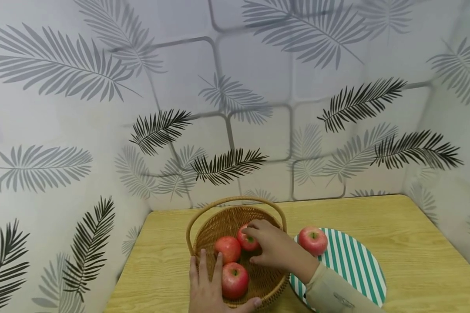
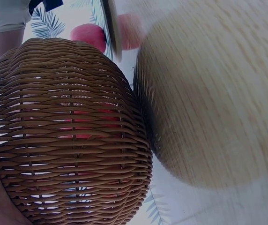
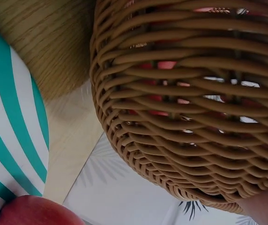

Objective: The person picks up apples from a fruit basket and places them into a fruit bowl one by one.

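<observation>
A brown wicker basket (image 1: 272, 282) with an arched handle holds several red apples. Inside it, my right hand (image 1: 270, 245) grips an apple (image 1: 243, 238) with curled fingers; part of that apple is hidden under the hand. Two more apples, one in the middle (image 1: 228, 249) and one nearer (image 1: 235, 280), lie beside it. At the basket's near left side rests my left hand (image 1: 208, 289), its fingers spread and fairly straight, thumb by the near rim. Both wrist views show mainly the basket's woven wall (image 2: 68, 136), with red showing through the gaps.
Right of the basket, a round green-and-white striped plate (image 1: 350, 256) lies on the wooden table (image 1: 419, 243). One apple (image 1: 313, 240) sits at the plate's far left edge. A wall with leaf patterns (image 1: 258, 130) rises behind the table.
</observation>
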Action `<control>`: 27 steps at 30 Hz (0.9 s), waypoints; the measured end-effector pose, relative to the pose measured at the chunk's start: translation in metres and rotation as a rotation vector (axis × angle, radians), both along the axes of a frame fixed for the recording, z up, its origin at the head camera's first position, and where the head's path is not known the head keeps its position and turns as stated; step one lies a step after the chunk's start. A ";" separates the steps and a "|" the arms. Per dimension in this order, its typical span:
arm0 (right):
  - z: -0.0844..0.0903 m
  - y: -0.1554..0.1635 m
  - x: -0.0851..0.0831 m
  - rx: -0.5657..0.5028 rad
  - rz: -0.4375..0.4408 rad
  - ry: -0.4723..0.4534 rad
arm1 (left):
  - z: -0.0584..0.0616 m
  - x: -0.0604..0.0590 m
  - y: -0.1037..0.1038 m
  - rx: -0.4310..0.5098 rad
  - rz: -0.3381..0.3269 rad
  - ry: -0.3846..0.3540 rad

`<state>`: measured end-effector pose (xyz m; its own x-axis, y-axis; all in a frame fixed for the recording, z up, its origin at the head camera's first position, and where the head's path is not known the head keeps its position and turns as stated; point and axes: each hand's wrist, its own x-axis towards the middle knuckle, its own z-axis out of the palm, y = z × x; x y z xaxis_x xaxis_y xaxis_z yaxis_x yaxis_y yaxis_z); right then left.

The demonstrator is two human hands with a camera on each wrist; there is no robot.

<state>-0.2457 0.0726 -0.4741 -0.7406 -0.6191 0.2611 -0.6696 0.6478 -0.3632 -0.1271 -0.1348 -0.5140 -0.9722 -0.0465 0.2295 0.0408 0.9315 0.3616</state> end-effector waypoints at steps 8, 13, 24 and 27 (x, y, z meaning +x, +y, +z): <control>-0.004 -0.006 -0.012 0.062 0.000 -0.019 | -0.003 0.000 0.001 -0.017 0.000 0.040; -0.007 -0.010 -0.018 0.117 -0.008 -0.013 | -0.004 -0.001 0.001 -0.022 0.000 0.065; -0.010 -0.017 -0.022 0.228 -0.003 0.161 | -0.004 0.000 0.002 -0.027 0.002 0.073; -0.008 -0.018 -0.023 0.245 -0.006 0.152 | -0.003 0.000 0.002 -0.028 0.004 0.069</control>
<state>-0.2682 0.0544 -0.4822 -0.7084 -0.6729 0.2131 -0.7001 0.7082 -0.0912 -0.1273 -0.1325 -0.5173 -0.9538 -0.0429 0.2974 0.0612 0.9414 0.3318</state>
